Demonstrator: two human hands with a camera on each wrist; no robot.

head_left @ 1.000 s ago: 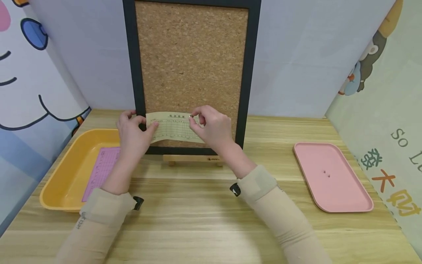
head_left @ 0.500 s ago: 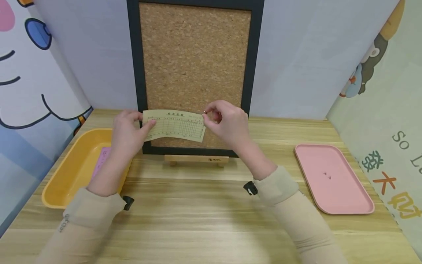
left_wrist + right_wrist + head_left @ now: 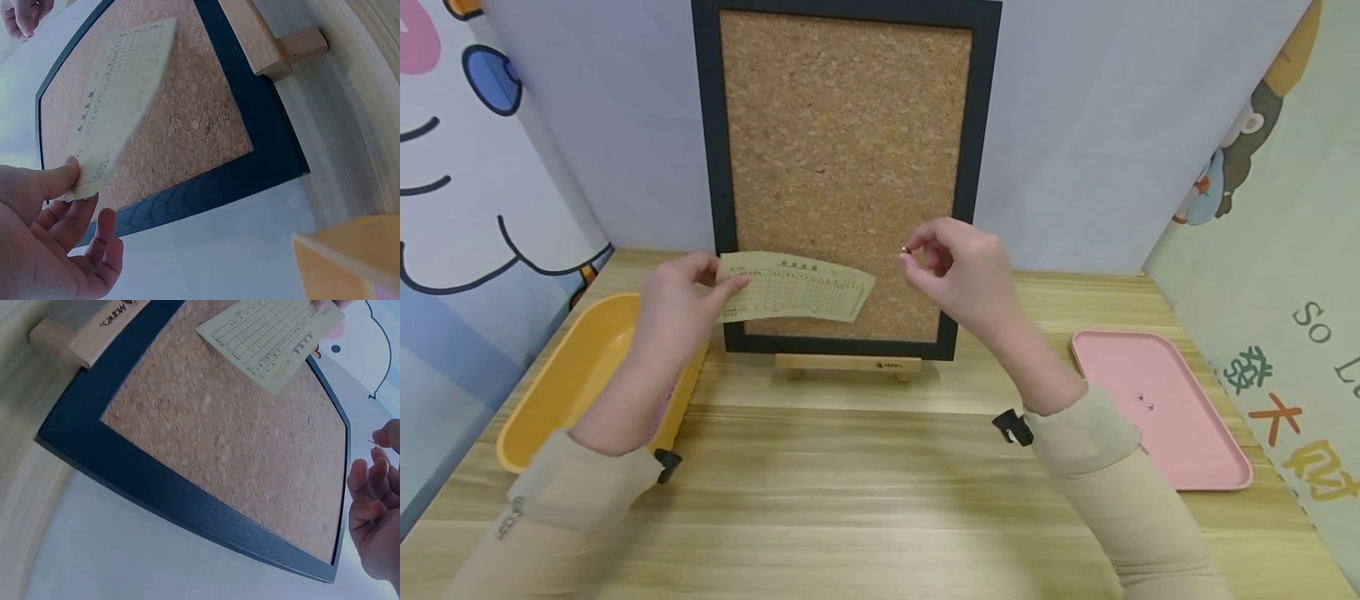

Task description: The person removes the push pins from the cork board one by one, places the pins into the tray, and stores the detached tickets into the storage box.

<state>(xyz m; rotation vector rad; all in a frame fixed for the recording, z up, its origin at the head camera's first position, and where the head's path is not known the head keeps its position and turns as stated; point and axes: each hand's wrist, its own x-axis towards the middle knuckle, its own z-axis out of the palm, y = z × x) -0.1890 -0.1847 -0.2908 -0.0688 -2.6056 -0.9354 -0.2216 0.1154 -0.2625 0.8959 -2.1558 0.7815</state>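
Note:
My left hand [image 3: 681,317] pinches the left end of a pale yellow printed receipt slip [image 3: 797,290], thumb in front and fingers behind. The slip bows toward its free right end, in front of the lower part of a black-framed cork board [image 3: 850,125]. To the right of the slip, my right hand [image 3: 970,279] pinches a thumbtack [image 3: 906,250] between thumb and index finger. In the right wrist view the tack's thin pin [image 3: 372,442] sticks out past the fingertips, apart from the slip and the board.
The board leans on a wooden stand [image 3: 850,363]. A yellow basin [image 3: 523,417] with a purple slip [image 3: 662,412] inside stands at the left, partly behind my left arm. At the right, a pink tray [image 3: 1195,454] holds several small tacks [image 3: 1145,402].
My right hand has moved right, away from the slip, with the thumbtack still pinched. My left hand has shifted slightly left with the slip, whose right end now hangs free.

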